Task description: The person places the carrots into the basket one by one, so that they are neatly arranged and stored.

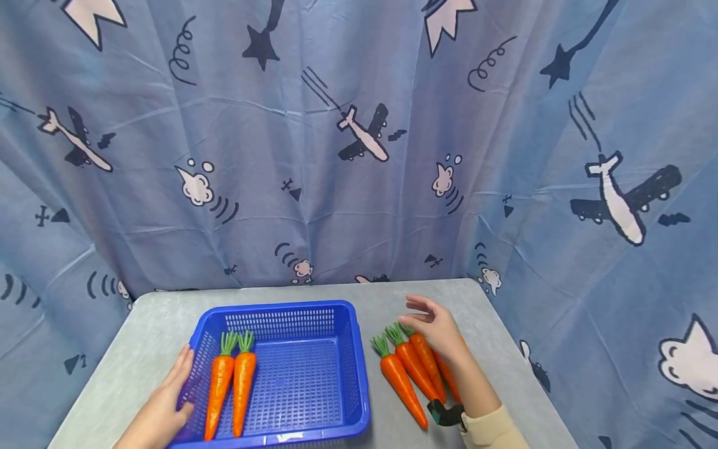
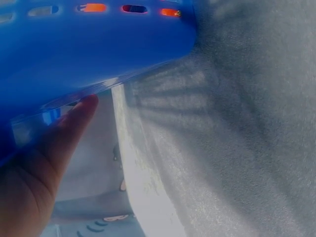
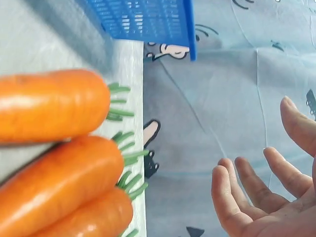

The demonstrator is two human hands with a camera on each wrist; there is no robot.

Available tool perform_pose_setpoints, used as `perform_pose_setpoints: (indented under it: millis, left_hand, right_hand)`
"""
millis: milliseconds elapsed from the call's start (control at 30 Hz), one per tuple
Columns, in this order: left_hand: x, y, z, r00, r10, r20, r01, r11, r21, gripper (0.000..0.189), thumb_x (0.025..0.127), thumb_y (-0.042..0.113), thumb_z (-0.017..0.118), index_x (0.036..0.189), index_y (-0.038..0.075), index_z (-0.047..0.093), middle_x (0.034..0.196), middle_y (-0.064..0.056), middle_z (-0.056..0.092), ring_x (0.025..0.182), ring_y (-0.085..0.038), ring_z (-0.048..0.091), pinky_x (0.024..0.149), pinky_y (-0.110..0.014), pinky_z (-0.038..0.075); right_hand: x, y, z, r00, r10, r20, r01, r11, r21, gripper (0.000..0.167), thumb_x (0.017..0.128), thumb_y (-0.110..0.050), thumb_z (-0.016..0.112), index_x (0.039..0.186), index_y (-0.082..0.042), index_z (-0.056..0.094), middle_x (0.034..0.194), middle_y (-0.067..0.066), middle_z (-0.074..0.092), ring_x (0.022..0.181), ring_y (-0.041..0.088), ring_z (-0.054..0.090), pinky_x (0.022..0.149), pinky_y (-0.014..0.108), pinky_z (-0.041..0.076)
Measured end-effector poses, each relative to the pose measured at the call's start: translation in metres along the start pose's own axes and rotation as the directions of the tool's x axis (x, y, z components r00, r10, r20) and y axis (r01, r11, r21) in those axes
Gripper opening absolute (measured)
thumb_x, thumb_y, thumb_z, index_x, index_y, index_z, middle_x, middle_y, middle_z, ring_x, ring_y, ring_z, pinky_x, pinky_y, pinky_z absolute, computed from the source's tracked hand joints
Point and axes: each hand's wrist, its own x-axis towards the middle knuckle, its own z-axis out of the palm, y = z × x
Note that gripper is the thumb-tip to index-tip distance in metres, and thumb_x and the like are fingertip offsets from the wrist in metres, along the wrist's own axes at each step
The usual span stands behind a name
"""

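Your left hand [image 1: 162, 408] rested flat against the blue perforated plastic basket [image 1: 314, 312], two orange plastic carrots [image 1: 231, 381] inside. Your right hand [image 1: 437, 327] hovered, fingers spread, over loose orange carrots [image 1: 405, 377] on the grey table [image 1: 140, 330].

A grey table [image 1: 140, 337] lies under both hands, its bare top running left of the left hand [image 1: 162, 408] and beyond the right hand [image 1: 437, 327]. A creased blue cloth [image 1: 336, 206] hangs behind the table, well beyond both hands, and drapes down past its sides. It is printed with dark stars [image 1: 260, 47], white clouds [image 1: 196, 185] and planes. One plane [image 1: 364, 134] sits high beyond the right hand, and a larger plane [image 1: 628, 199] is off to that hand's right.
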Motion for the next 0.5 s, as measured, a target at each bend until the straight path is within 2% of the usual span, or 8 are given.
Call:
perform_pose_setpoints:
  millis: [233,400,500]
  left_hand:
    - [0.0,0.001,-0.003,0.999,-0.035,0.029,0.035,0.999,-0.017,0.098,0.072,-0.011,0.065,0.158,-0.006,0.019,0.168,-0.021,0.01,0.132,0.019,-0.002,0.099,0.007,-0.003]
    - [0.001,0.0,0.0,1.0,0.015,-0.016,-0.015,1.0,-0.006,0.098,0.068,-0.013,0.066,0.156,-0.009,0.023,0.167,-0.024,0.014,0.129,0.027,-0.005,0.101,0.006,-0.002]
    - [0.0,-0.001,0.002,0.998,0.046,-0.049,-0.046,0.999,0.002,0.097,0.066,-0.014,0.066,0.155,-0.01,0.026,0.166,-0.025,0.016,0.131,0.028,-0.005,0.102,0.006,-0.001]
  right_hand:
    - [-0.003,0.013,-0.016,0.998,0.048,-0.048,-0.051,0.996,-0.073,0.056,0.09,-0.031,0.075,0.141,-0.014,0.057,0.14,0.014,0.06,0.121,0.03,0.064,0.095,0.038,0.057]
    - [-0.003,0.025,-0.029,0.994,0.061,-0.089,-0.071,0.992,-0.107,0.057,0.09,-0.035,0.074,0.141,-0.014,0.058,0.14,0.012,0.06,0.122,0.03,0.063,0.094,0.036,0.057]
    - [-0.005,0.031,-0.036,0.99,0.071,-0.122,-0.086,0.988,-0.128,0.057,0.091,-0.035,0.073,0.142,-0.013,0.057,0.142,0.013,0.058,0.125,0.032,0.06,0.097,0.04,0.056]
